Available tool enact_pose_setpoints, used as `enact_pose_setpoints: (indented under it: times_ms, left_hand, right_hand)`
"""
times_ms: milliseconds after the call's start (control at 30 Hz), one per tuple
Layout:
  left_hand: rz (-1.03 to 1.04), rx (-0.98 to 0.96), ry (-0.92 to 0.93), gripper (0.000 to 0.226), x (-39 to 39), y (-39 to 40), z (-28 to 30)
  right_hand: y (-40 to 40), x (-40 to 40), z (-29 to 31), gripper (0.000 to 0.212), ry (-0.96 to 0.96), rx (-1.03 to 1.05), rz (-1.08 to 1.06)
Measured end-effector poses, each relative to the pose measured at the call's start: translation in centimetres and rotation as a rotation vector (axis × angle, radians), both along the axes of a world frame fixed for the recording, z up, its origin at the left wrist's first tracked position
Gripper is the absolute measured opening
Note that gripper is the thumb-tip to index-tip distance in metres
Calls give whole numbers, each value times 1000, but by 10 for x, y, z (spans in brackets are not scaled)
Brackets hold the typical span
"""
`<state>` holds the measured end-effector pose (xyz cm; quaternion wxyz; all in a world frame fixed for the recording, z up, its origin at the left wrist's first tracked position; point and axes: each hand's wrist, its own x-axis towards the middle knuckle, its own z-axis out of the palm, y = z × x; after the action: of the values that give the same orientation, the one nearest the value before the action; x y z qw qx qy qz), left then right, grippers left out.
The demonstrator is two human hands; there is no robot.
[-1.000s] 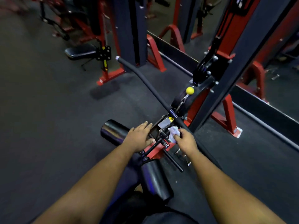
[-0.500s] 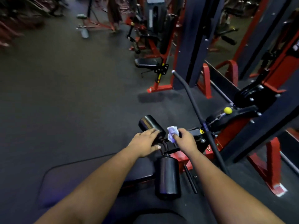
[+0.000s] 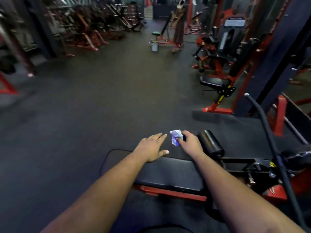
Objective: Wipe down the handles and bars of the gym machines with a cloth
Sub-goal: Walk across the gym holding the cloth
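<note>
My right hand [image 3: 190, 142] grips a crumpled white cloth [image 3: 175, 137], held in the air just left of a black roller pad [image 3: 211, 143]. My left hand [image 3: 152, 147] is flat with straight fingers above the far edge of the black bench seat [image 3: 170, 174]; I cannot tell whether it touches the seat. A long black padded bar [image 3: 267, 137] slants across the right side, from a chrome tip at the top down toward me. The machine's black and red frame [image 3: 277, 175] lies right of the roller.
Wide dark rubber floor [image 3: 101, 101] stretches ahead and to the left. Red-framed machines line the right side, one with a black seat [image 3: 212, 81]. Blurred racks fill the far left. A grey bucket [image 3: 154, 46] stands far ahead, with a person near a red frame beyond it.
My view has swung left, away from the cable machine toward the open floor. My left hand came off the roller pad and opened flat. My right hand still holds the cloth.
</note>
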<state>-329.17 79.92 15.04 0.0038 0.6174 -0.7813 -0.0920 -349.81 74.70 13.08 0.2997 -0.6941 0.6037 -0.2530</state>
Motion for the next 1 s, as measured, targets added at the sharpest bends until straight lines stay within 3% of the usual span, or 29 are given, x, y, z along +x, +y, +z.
enact_pose_setpoints:
  times_ms: [300, 433, 767, 1000]
  left_hand:
    - [294, -8, 15, 85, 170, 93, 12]
    - [399, -15, 16, 85, 222, 126, 21]
    - [596, -6, -1, 84, 301, 164, 27]
    - [701, -32, -32, 84, 344, 135, 47]
  right_hand:
    - [44, 179, 16, 5, 11, -38, 256]
    - [58, 240, 24, 12, 18, -36, 360]
    - [57, 349, 30, 6, -2, -51, 567]
    - [16, 404, 41, 9, 1, -111, 663]
